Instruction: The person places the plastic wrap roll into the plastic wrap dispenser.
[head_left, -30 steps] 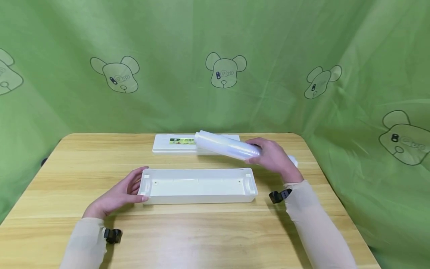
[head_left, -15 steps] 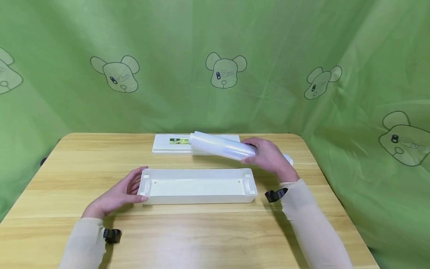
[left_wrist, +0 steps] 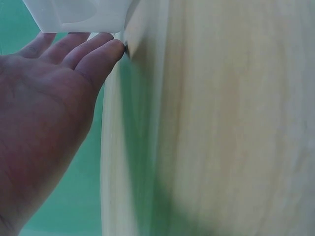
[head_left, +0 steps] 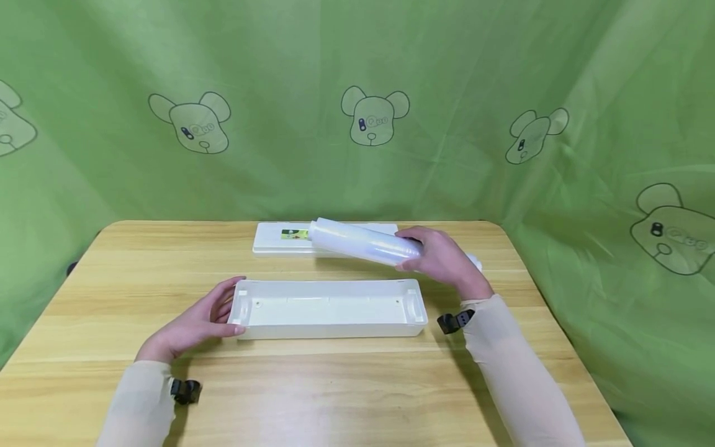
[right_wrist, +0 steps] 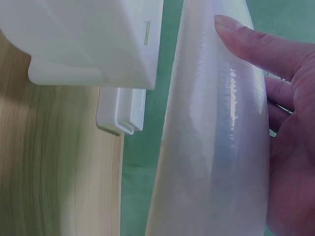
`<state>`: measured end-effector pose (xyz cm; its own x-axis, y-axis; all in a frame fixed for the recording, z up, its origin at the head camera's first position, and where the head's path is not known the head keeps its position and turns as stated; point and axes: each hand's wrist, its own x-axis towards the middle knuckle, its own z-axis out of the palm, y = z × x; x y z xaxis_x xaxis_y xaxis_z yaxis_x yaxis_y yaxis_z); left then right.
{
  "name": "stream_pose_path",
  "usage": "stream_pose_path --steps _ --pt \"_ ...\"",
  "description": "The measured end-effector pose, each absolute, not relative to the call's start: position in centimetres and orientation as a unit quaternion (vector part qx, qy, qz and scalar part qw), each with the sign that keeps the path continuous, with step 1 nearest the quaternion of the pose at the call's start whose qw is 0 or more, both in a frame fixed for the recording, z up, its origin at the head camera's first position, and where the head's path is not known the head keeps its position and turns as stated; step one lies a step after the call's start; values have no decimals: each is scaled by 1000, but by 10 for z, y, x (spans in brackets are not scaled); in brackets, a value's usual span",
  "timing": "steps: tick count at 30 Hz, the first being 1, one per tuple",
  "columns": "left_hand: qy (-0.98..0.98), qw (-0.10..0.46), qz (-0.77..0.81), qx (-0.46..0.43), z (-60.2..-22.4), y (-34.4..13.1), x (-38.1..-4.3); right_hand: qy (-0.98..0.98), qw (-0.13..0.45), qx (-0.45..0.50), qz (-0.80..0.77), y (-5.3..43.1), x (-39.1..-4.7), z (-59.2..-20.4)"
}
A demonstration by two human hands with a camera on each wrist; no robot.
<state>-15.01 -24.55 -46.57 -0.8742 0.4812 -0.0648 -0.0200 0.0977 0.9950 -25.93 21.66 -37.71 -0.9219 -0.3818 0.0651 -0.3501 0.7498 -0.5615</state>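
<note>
In the head view, my right hand (head_left: 441, 257) grips a roll of cling film (head_left: 363, 241) from above, near its right part. The roll slants, its left end raised over the white lid (head_left: 268, 239) at the back. Up close, my thumb and fingers wrap the shiny roll (right_wrist: 211, 123) in the right wrist view. My left hand (head_left: 195, 320) holds the left end of a long white plastic box (head_left: 335, 332), thumb at the front corner and fingers round toward the back corner. The box is uncovered with nothing in it. Fingertips meet its end wall (left_wrist: 83, 19) in the left wrist view.
A wooden table (head_left: 313, 397) bears the box and lid. The lid, with a green and yellow label (head_left: 293, 234), lies flat near the far edge. Green curtain (head_left: 279, 174) with printed bear heads hangs behind and at both sides.
My right hand has carried the cling film roll a little to the left, covering more of the lid's label. The left hand and the box stay in place.
</note>
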Motion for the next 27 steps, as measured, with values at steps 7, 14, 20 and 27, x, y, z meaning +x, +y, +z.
stream_pose_path --steps 7,14,20,27 --pt "718 192 649 160 -465 -245 -149 934 27 -207 -289 213 -259 -375" --pt "717 193 650 162 -465 -245 -149 934 26 -211 -288 210 -259 -374" --pt "717 193 650 164 -466 -245 -149 936 19 -216 -278 206 -257 -374" --pt "714 190 652 170 -466 -246 -150 933 19 -231 -276 202 -258 -374"
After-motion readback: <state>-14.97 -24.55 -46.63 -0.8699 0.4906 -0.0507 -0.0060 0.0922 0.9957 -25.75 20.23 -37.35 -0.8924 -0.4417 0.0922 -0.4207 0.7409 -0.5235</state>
